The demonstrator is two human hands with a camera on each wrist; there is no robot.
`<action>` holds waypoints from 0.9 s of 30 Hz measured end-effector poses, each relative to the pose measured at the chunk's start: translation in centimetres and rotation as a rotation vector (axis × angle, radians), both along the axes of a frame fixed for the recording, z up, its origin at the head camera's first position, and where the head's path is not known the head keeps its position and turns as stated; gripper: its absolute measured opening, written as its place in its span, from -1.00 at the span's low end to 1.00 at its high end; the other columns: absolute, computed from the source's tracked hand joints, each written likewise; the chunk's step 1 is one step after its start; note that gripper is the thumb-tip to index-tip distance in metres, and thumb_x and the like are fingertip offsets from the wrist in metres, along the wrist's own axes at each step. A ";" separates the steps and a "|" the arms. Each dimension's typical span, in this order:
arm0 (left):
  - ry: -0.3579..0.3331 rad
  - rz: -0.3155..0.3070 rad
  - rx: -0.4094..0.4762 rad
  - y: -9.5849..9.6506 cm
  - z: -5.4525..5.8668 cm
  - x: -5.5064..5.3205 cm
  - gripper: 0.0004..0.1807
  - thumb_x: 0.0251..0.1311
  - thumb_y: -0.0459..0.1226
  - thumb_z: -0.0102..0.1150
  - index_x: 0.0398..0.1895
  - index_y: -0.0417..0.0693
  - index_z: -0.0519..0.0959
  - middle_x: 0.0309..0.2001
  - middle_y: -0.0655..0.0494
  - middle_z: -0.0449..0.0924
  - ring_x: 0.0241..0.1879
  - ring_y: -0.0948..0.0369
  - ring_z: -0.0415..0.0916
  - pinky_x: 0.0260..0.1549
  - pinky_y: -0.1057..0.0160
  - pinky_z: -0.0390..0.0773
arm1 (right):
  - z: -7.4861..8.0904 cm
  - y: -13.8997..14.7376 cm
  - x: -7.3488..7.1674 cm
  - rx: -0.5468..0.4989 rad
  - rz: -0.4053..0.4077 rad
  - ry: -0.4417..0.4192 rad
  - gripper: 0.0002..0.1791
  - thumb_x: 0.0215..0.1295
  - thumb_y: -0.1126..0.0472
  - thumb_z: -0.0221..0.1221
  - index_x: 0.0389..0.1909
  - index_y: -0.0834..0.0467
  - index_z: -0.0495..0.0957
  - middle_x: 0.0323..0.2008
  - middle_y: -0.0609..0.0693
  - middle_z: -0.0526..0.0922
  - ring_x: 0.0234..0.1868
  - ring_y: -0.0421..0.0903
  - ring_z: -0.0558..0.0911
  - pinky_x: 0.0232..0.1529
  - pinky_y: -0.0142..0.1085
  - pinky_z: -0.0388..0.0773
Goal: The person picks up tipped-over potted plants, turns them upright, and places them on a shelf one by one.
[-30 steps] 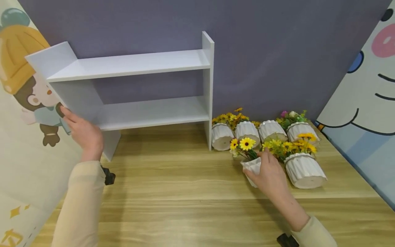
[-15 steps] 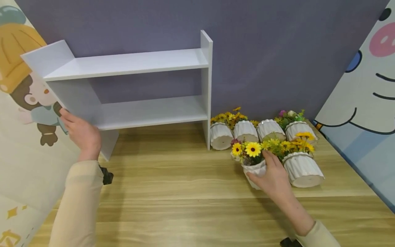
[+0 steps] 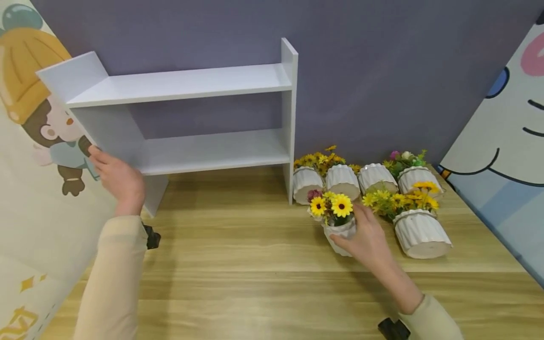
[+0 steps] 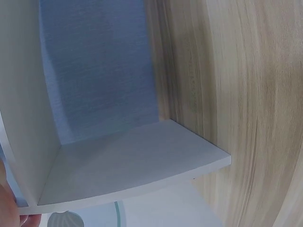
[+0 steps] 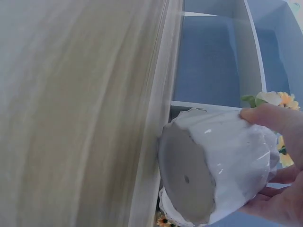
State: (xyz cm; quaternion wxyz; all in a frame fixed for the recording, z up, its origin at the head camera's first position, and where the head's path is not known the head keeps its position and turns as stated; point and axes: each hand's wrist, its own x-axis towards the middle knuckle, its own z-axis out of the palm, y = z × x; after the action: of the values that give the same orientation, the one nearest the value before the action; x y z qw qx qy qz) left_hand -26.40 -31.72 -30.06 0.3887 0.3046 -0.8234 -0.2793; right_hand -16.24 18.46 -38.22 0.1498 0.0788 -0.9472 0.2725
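My right hand [image 3: 369, 236] grips a white pleated flowerpot [image 3: 338, 237] from its right side, thumb towards the front and fingers behind. Yellow daisy-like flowers [image 3: 335, 206] and a dark pink bloom top it. In the right wrist view the flowerpot [image 5: 236, 156] shows its flat base, which has a small hole. At the left, my left hand [image 3: 121, 182] holds the outer side of a white two-tier shelf [image 3: 204, 153]. Only its fingers [image 4: 7, 203] show in the left wrist view, at the corner where the shelf's boards meet.
Several potted flowers lie on their sides right of the shelf, among them a front pot [image 3: 422, 234] and a back pot [image 3: 307, 185] close by the shelf's right panel. They rest on a wood-grain table [image 3: 255, 293] before a grey-purple wall [image 3: 365, 85].
The flowerpot in my right hand has turned so its flowers face up towards the head camera, then shifted a little left towards the shelf. My left hand keeps its place on the shelf.
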 end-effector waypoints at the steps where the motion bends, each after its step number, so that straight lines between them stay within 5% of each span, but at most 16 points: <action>1: 0.005 0.003 -0.004 0.0 -0.1 0.0 -0.17 0.02 -0.54 -0.19 0.38 -0.09 -0.23 0.37 -0.26 -0.14 0.30 -0.09 0.05 0.17 -0.07 0.20 | 0.0 0.0 0.0 0.001 0.006 0.002 0.03 -0.24 0.01 0.42 0.20 0.48 0.18 0.16 0.40 0.24 0.05 0.37 0.35 -0.02 0.19 0.36; 9: 0.018 -0.016 -0.013 -0.2 -0.1 0.2 -0.17 0.00 -0.52 -0.15 0.38 -0.12 -0.21 0.37 -0.23 -0.13 0.28 -0.09 0.06 0.13 -0.10 0.23 | 0.1 0.5 0.1 0.029 0.001 -0.070 0.01 -0.18 -0.07 0.37 0.11 0.60 0.20 0.21 0.48 0.13 0.10 0.44 0.27 0.05 0.21 0.28; 13: 0.024 -0.028 0.028 -0.4 0.1 0.3 -0.18 -0.01 -0.51 -0.19 0.37 -0.06 -0.20 0.37 -0.13 -0.11 0.24 -0.11 0.13 0.14 -0.09 0.24 | 0.4 1.0 0.3 0.045 -0.010 -0.147 -0.21 -0.14 -0.12 0.34 -0.22 0.54 0.40 0.24 0.56 0.01 0.18 0.50 0.12 0.12 0.24 0.15; 17: 0.086 -0.031 0.018 -0.4 0.2 0.2 -0.34 0.04 -0.45 -0.29 0.31 -0.07 -0.06 0.29 -0.09 0.05 0.13 -0.12 0.26 0.04 -0.10 0.32 | 0.4 1.2 0.4 0.051 -0.006 -0.148 -0.24 -0.15 -0.15 0.34 -0.27 0.51 0.44 0.23 0.58 0.01 0.13 0.54 0.17 0.08 0.24 0.20; 20: 0.124 -0.023 0.007 -0.3 0.3 0.0 -0.47 0.14 -0.38 -0.35 0.25 -0.11 0.03 0.22 -0.10 0.13 0.09 -0.12 0.30 0.00 -0.09 0.34 | 0.3 1.3 0.4 0.051 0.010 -0.114 -0.05 -0.18 -0.12 0.37 0.02 0.57 0.32 0.21 0.57 0.08 0.14 0.51 0.18 0.07 0.24 0.21; 27: 0.102 0.046 0.036 -0.3 0.5 -0.4 -0.56 0.32 -0.18 -0.36 0.23 -0.09 0.07 0.19 -0.08 0.20 0.16 -0.05 0.28 0.10 -0.03 0.30 | -0.1 1.5 0.4 0.027 0.046 -0.043 0.06 -0.22 -0.05 0.41 0.24 0.43 0.16 0.19 0.51 0.17 0.15 0.44 0.22 0.06 0.25 0.24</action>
State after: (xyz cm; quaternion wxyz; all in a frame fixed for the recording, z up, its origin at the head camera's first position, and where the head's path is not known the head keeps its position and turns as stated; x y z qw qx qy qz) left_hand -26.79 -31.98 -29.54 0.4309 0.3159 -0.7903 -0.3000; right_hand -15.84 19.99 -38.32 0.1218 0.0967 -0.9517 0.2646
